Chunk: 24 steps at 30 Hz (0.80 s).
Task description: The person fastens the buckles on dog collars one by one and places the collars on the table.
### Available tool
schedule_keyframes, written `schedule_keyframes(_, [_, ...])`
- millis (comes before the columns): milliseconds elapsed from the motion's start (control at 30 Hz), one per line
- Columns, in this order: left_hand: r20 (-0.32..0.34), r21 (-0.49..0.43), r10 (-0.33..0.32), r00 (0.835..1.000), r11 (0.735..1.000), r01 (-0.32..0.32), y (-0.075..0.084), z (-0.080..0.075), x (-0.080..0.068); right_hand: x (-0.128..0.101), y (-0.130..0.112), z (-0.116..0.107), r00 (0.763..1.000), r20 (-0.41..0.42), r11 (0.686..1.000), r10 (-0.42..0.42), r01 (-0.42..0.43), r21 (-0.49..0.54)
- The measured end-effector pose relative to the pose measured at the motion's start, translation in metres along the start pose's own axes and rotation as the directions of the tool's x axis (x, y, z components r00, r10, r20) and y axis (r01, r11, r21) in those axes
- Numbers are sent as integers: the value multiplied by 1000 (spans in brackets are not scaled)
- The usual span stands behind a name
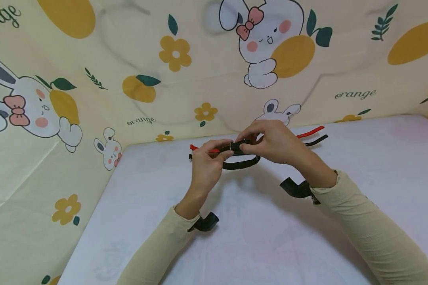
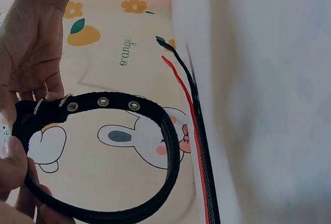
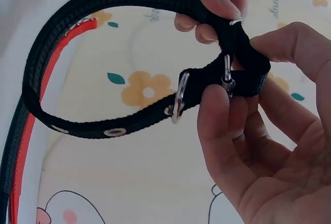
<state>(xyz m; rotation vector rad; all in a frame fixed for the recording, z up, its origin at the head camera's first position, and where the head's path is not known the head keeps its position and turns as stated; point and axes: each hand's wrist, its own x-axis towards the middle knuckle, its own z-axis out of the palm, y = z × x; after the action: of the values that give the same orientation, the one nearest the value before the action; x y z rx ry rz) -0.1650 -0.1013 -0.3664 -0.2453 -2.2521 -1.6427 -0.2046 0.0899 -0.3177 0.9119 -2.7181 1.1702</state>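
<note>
A black collar with a metal buckle and several eyelets is bent into a loop between the two hands. My left hand pinches the band on one side of the buckle end, thumb against fingers. On the other side, my right hand holds the folded end at the buckle between thumb and fingers. The strap end runs through the metal frame, and eyelets show along the band in the left wrist view. Whether the prong sits in an eyelet, I cannot tell.
Behind the hands, a red strap and a black strap lie side by side on the white table. A patterned cloth with rabbits and oranges hangs along the table's far and left edges.
</note>
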Motion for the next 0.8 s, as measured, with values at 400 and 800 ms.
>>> schedule_keyframes(400, [-3, -21, 9, 1000, 1000, -9, -4, -3, 7, 0, 2, -8, 996, 59, 995, -65, 69, -77])
schedule_keyframes(800, [-20, -188, -74, 997, 980, 68, -5, -4, 9, 1, 8, -10, 997, 63, 997, -49, 53, -57])
